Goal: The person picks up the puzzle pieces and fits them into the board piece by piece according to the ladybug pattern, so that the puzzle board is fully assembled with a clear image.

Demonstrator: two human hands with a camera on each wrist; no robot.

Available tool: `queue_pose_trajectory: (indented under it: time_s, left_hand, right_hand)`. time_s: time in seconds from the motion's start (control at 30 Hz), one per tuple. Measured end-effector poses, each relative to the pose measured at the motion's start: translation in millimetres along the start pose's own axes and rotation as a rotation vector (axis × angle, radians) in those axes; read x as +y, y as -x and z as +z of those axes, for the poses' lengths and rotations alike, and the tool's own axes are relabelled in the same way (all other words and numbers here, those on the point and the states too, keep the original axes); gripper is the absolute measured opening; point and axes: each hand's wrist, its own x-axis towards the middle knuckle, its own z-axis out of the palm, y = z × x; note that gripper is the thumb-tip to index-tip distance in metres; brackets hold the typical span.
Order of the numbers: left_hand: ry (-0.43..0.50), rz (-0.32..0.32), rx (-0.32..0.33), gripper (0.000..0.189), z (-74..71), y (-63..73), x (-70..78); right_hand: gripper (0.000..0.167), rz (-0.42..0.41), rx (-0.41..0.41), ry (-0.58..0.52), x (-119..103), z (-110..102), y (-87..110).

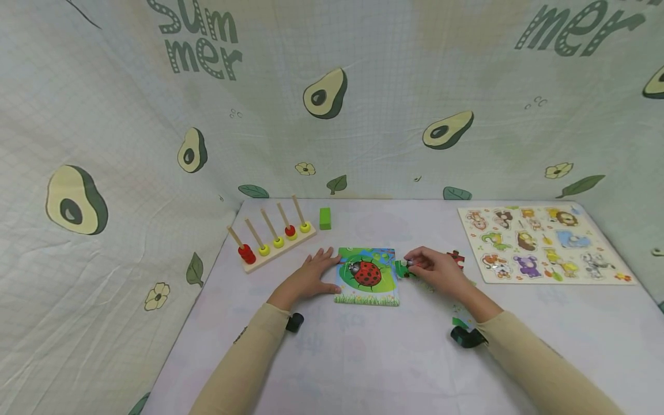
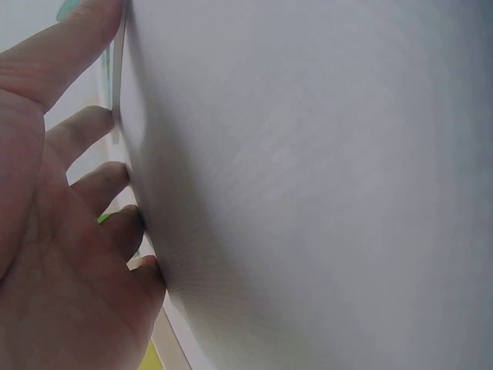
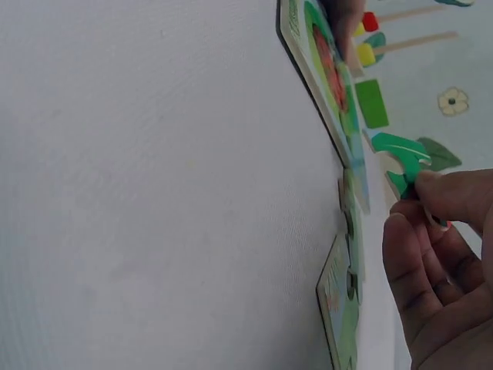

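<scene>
A square ladybug puzzle (image 1: 367, 274) lies flat on the table between my hands. At its left edge rests my left hand (image 1: 311, 275), fingers spread, thumb and fingertips against the puzzle. In the left wrist view, the left hand's palm (image 2: 69, 254) faces the camera and grips nothing. My right hand (image 1: 440, 271) pinches a small green puzzle piece (image 3: 400, 148) between thumb and fingers, just beyond the puzzle's right edge. Dark and red patches show on that piece beside the thumb. Loose puzzle pieces (image 3: 336, 301) lie on the table under the right hand.
A wooden peg stand (image 1: 280, 249) with red and yellow beads stands back left, beside a green block (image 1: 325, 218). A wooden animal puzzle board (image 1: 544, 245) lies at the right. Near the right hand lie a red puzzle piece (image 1: 457, 259) and a green-edged one (image 1: 459, 323).
</scene>
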Motion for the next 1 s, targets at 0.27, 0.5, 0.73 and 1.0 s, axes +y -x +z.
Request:
queue_pose_trajectory:
  time_s: [0.27,0.5,0.73,1.0]
  left_hand:
    - [0.010,0.003,0.002,0.089,-0.2,0.5,-1.2]
    - [0.006,0.002,0.001,0.089,-1.0,1.1,-1.0]
    - [0.005,0.001,0.001,0.089,-1.2,1.4,-0.8]
    - [0.009,0.000,-0.008,0.089,-0.9,0.1,-1.8]
  right_hand:
    - [0.022,-0.032,-0.027,-0.020,-10.1,15.8,-9.8]
    - [0.020,-0.065,-0.050,-0.053,-17.7,31.2,-19.1]
    - [0.020,-0.088,-0.076,-0.064,-23.8,46.3,-27.5]
    - [0.020,-0.120,-0.118,-0.059,-31.2,63.4,-35.6]
